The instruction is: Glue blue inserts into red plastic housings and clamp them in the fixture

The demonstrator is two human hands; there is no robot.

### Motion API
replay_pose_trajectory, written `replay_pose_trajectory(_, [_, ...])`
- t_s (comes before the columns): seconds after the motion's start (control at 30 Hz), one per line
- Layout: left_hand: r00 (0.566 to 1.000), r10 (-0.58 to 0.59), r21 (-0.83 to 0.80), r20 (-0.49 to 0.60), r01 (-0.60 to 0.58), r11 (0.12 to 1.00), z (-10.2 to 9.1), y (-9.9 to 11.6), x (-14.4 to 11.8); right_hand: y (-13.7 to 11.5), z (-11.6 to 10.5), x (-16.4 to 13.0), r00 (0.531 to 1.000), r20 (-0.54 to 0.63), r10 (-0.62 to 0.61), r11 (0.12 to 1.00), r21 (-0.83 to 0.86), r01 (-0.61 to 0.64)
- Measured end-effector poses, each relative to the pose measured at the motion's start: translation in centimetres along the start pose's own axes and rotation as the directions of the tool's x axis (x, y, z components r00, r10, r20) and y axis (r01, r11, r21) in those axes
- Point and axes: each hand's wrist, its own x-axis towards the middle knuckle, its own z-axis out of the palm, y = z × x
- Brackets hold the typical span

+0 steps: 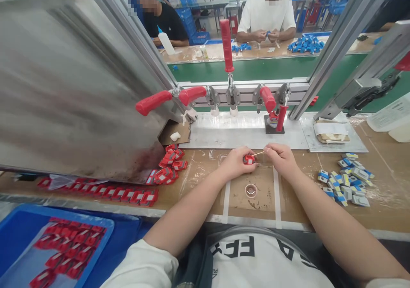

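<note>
My left hand (238, 164) is closed around a small red plastic part (249, 159) with a pale label-like patch, just above the table. Between the fingertips of my right hand (282, 157) is a thin wooden stick (259, 153), its tip at the red part. Whether the tip touches the part I cannot tell. Below both hands a small round clear dish (250, 190) rests on a taped sheet. A pile of red parts (166, 172) lies left of my left hand; blue, white and yellow pieces (347, 179) lie in a heap to the right.
Toggle clamps with red handles (227, 44) stand behind my hands on a metal rail. One clamp holds a red part on a black block (274, 127). A metal panel (80, 87) rises at left; a blue tray (107, 232) holds red parts. Co-workers sit across the green belt (205, 69).
</note>
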Motion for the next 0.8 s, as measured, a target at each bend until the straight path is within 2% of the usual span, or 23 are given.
replay_pose_trajectory(0.17, [1.0,-0.009,0.036,0.003,0.009,0.999,-0.02,0.29,0.15,0.37,0.48,0.23,0.997,0.073,0.003,0.999,-0.034,0.0])
replay_pose_trajectory(0.33, [1.0,0.004,0.063,0.0,-0.004,0.998,0.16,0.14,0.19,0.67,0.88,0.48,0.995,0.096,0.0,0.999,-0.053,0.006])
replay_pose_trajectory(0.6, [1.0,0.001,0.061,0.004,-0.001,0.998,0.19,-0.16,0.18,0.92,0.79,0.31,0.998,0.054,-0.042,0.981,-0.184,0.052])
replay_pose_trajectory(0.8, [1.0,-0.008,0.054,-0.01,0.008,0.999,0.08,-0.12,0.11,0.62,0.48,-0.02,0.991,0.012,-0.136,0.948,-0.29,0.134])
